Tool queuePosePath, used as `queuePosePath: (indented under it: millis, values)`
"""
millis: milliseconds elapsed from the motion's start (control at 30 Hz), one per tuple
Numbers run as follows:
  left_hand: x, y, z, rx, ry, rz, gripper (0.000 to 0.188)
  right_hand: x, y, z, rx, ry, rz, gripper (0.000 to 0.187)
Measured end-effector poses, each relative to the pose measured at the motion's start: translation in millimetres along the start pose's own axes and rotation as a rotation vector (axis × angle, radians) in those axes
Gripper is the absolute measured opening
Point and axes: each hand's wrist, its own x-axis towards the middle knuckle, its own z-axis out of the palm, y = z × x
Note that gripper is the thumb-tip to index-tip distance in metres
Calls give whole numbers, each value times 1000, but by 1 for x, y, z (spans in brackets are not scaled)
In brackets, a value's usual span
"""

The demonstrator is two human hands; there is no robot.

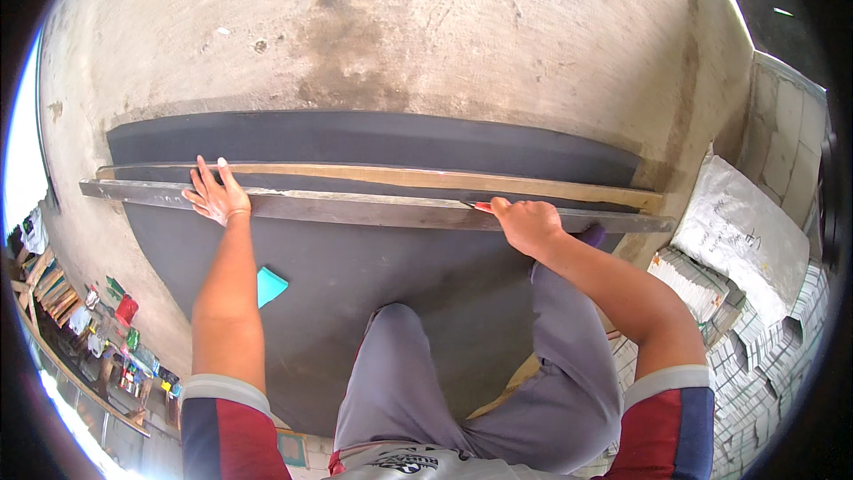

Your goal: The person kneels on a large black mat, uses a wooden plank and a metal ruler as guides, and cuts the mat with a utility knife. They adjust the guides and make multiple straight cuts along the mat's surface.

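Note:
A large dark grey sheet (373,284) is spread on the floor under me. Across it lies a long grey straight bar (355,210), with a thin brown strip (373,175) just beyond it. My left hand (216,196) presses on the bar near its left end, fingers spread. Farther right, my right hand (531,229) is closed round a utility knife (482,206) with a red handle. Its dark tip points left along the bar's far edge; whether the blade is in the sheet I cannot tell. My foot (591,236) is close to the bar beside my right hand.
A small teal piece (271,284) lies on the sheet, right of my left forearm. A white sack (742,231) and stacked printed sheets (755,347) are at the right. Shelves with tools and bottles (124,347) stand at the left. Bare concrete floor (498,27) extends beyond the sheet.

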Motion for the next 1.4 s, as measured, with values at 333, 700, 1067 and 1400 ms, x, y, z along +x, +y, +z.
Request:
queuePosePath:
  millis: [333,700,1067,1400]
  values:
    - [9,-14,12,9,26,12,72,-37,106,52,-52,-38,89,22]
    - [18,-26,20,2,52,20,73,-71,210,120,-67,53,176,23]
    - [28,-37,23,-19,57,25,73,-102,298,170,-93,-24,310,26]
    - [34,-42,20,-12,56,33,80,-126,364,206,-40,-69,467,30]
